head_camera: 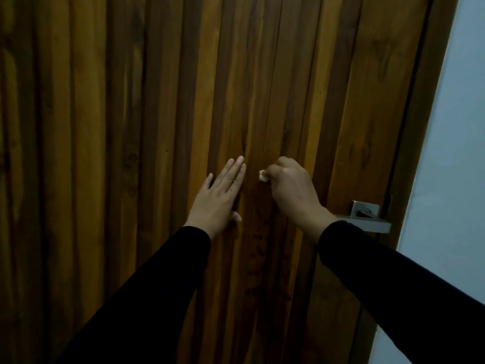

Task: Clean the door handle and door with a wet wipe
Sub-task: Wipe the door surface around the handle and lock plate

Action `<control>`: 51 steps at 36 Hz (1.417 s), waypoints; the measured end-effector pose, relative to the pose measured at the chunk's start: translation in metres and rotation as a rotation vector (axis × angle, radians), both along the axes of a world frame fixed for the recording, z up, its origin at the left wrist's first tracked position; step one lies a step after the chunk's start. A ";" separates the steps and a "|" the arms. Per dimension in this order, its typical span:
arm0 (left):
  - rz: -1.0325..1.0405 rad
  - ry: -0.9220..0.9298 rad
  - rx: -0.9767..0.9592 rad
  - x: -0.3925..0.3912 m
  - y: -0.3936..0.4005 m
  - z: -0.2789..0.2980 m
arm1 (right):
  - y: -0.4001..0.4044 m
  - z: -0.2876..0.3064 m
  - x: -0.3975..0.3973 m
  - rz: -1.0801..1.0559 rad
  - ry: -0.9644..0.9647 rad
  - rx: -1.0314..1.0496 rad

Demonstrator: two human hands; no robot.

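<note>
The fingers (237,168) of the left hand (219,198) are straight and lie close together, flat against the wooden door (157,114); the thumb stands a little apart on the right side of the hand, near the wrist; this hand holds nothing, it only rests on the wood. The fingers of the right hand (291,187) are curled and closed around a wet wipe (263,176); only a small pale corner of the wipe shows at the left side of the fist, the other part is hidden inside the hand; the fist is at the door surface, but I cannot tell if the wipe really touches the wood. The two hands are near each other, side by side, around the middle of the door, the right one slightly to the right of a dark vertical groove.

Both arms wear long black sleeves (157,285) which come from the near bottom corners. Behind the right wrist, to the right, is the metal door handle (367,219); it has a square plate and a flat lever, and the wrist covers the left end of the lever; the hand is above and left of it, apart from it. The door is made of vertical brown planks; on its right edge a pale wall (451,153) begins.
</note>
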State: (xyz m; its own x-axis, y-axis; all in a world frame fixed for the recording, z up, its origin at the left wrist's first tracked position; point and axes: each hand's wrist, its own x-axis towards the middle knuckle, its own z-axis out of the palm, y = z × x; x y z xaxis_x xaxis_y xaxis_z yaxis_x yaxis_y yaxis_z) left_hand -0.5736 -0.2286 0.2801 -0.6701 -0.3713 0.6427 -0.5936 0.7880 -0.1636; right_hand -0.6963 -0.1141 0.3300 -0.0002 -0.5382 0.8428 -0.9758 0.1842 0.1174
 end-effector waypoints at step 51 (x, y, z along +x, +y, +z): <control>0.023 0.023 -0.016 -0.005 -0.002 -0.004 | 0.001 -0.097 -0.005 -0.008 -0.066 0.159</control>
State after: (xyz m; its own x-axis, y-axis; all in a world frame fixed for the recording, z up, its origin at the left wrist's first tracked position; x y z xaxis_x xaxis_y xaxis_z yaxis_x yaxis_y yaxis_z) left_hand -0.5784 -0.2305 0.2758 -0.6465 -0.3766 0.6635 -0.6155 0.7713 -0.1620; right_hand -0.7013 -0.1129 0.2332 -0.0576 -0.6647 0.7449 -0.9810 0.1761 0.0814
